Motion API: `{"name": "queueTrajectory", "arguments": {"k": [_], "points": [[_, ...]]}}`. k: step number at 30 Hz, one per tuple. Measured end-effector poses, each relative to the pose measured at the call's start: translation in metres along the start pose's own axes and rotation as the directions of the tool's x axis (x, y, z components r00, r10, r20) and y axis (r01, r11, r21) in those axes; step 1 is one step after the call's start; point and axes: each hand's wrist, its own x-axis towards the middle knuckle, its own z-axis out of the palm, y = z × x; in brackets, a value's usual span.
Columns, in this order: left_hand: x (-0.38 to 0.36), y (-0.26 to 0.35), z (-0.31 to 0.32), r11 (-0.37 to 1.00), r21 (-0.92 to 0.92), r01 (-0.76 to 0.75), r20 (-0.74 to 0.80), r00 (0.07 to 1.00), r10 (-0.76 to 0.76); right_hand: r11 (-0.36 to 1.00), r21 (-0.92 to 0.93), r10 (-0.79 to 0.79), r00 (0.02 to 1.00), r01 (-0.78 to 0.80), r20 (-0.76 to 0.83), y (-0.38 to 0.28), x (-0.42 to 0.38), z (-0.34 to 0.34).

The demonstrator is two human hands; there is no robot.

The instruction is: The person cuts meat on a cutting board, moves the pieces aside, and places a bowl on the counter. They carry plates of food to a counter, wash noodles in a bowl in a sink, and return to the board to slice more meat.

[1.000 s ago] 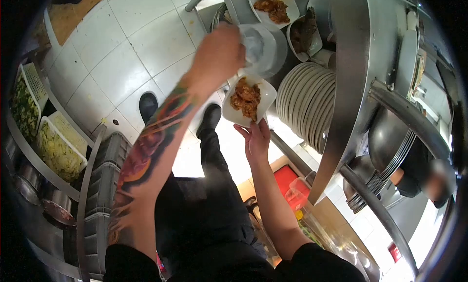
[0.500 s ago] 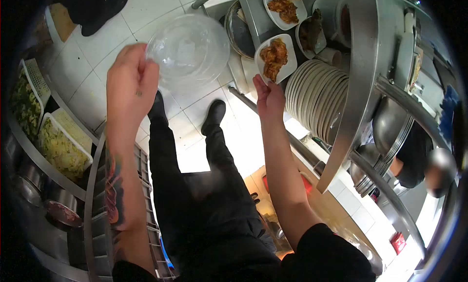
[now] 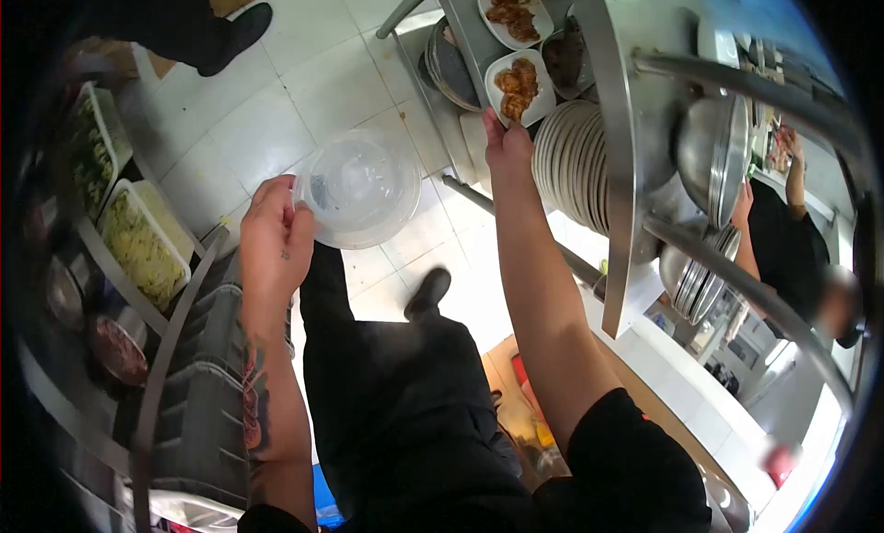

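My left hand (image 3: 276,222) is closed on the rim of a clear round plastic container (image 3: 364,188), held out over the tiled floor. It looks see-through, with no food visible inside. My right hand (image 3: 507,141) pinches the near edge of a small white dish (image 3: 544,101) on the metal shelf. Reddish-brown cooked pieces (image 3: 517,84) lie in that dish. Just beyond it stands a similar white dish (image 3: 541,16) of the same food. A tall row of stacked plates (image 3: 571,165) is right beside my right hand.
Metal rack bars (image 3: 622,211) run along the right, with steel bowls (image 3: 709,156) behind them. To the left are trays of shredded pale vegetables (image 3: 138,248) and dark greens (image 3: 89,156). Another person's shoe (image 3: 238,40) is at upper left; a person in black (image 3: 792,238) is at far right.
The view has shifted. My left hand has come lower and nearer my legs with the plastic container. My right hand stays at the edge of the white dish.
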Motion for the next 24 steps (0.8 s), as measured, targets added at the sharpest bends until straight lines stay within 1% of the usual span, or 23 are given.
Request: {"name": "queueTrajectory", "arguments": {"k": [1,2,3,4,5,6,8,9,11,12,13,14,15,16,17,18,19,20,21,22,23,24], "points": [[-0.013,0.006,0.002,0.999,0.047,0.006,-0.004,1.000,-0.006,1.000,0.013,0.004,1.000,-0.004,0.024,-0.001,-0.001,-0.003],[-0.027,0.010,0.005,0.998,0.061,-0.008,-0.027,1.000,0.010,0.999,0.022,0.042,0.996,-0.044,0.076,-0.003,-0.002,-0.007],[-0.041,0.012,0.010,0.994,0.080,-0.072,-0.028,0.997,0.074,0.996,0.031,0.078,0.988,-0.083,0.131,-0.006,-0.006,-0.010],[-0.056,0.020,0.013,0.986,0.103,-0.134,-0.029,0.990,0.138,0.995,0.050,0.082,0.983,-0.091,0.162,-0.008,-0.018,-0.013],[-0.074,0.034,0.017,0.981,0.151,-0.121,-0.021,0.992,0.125,0.989,0.064,0.121,0.980,-0.133,0.159,-0.008,-0.037,-0.023],[-0.092,0.041,0.022,0.976,0.169,-0.139,-0.045,0.988,0.149,0.982,0.076,0.158,0.975,-0.172,0.158,-0.010,-0.060,-0.034],[-0.128,0.044,0.034,0.977,0.155,-0.146,-0.036,0.988,0.153,0.958,-0.007,0.280,0.924,-0.288,0.259,-0.013,-0.112,-0.080],[-0.151,0.055,0.043,0.972,0.166,-0.168,-0.042,0.983,0.177,0.941,-0.057,0.333,0.883,-0.333,0.333,-0.017,-0.142,-0.115],[-0.200,0.084,0.061,0.996,-0.064,-0.056,-0.038,0.998,0.054,0.928,-0.220,0.368,0.821,-0.299,0.436,-0.050,-0.227,-0.197],[-0.225,0.101,0.067,0.995,-0.059,-0.086,-0.037,0.996,0.084,0.917,-0.294,0.382,0.807,-0.270,0.450,-0.085,-0.281,-0.237],[-0.249,0.118,0.072,1.000,-0.003,-0.025,0.050,0.998,0.025,0.896,-0.395,0.385,0.794,-0.200,0.470,-0.116,-0.322,-0.286],[-0.268,0.133,0.076,0.998,0.062,0.024,0.135,0.990,-0.032,0.828,-0.532,0.457,0.765,-0.180,0.454,-0.144,-0.350,-0.334],[-0.288,0.145,0.083,0.997,0.071,-0.002,0.164,0.986,-0.010,0.781,-0.609,0.496,0.731,-0.140,0.468,-0.164,-0.368,-0.389],[-0.308,0.153,0.092,0.996,0.079,-0.031,0.201,0.979,0.014,0.786,-0.604,0.513,0.685,-0.134,0.517,-0.182,-0.381,-0.447],[-0.325,0.160,0.105,0.999,0.030,-0.011,0.245,0.969,0.003,0.769,-0.598,0.557,0.695,-0.226,0.454,-0.194,-0.389,-0.504],[-0.339,0.169,0.116,1.000,-0.015,0.009,0.303,0.953,-0.004,0.765,-0.622,0.519,0.734,-0.169,0.438,-0.199,-0.388,-0.568],[-0.352,0.188,0.133,0.998,-0.045,0.043,0.350,0.936,-0.025,0.670,-0.741,0.438,0.832,-0.049,0.340,-0.208,-0.385,-0.623],[-0.364,0.208,0.153,0.994,-0.064,0.084,0.402,0.914,-0.051,0.579,-0.811,0.277,0.913,0.091,0.300,-0.222,-0.384,-0.657],[-0.372,0.223,0.175,0.997,-0.056,0.055,0.459,0.888,-0.023,0.589,-0.793,0.156,0.941,0.154,0.299,-0.236,-0.378,-0.684],[-0.376,0.235,0.199,0.998,-0.057,0.031,0.509,0.861,0.003,0.649,-0.745,0.121,0.946,0.154,0.302,-0.268,-0.378,-0.690],[-0.377,0.252,0.227,0.999,-0.036,-0.001,0.553,0.833,0.021,0.704,-0.689,0.052,0.956,0.171,0.289,-0.307,-0.386,-0.676],[-0.379,0.270,0.257,0.999,-0.050,-0.022,0.579,0.814,0.047,0.727,-0.653,-0.003,0.952,0.212,0.306,-0.339,-0.386,-0.666]]}}
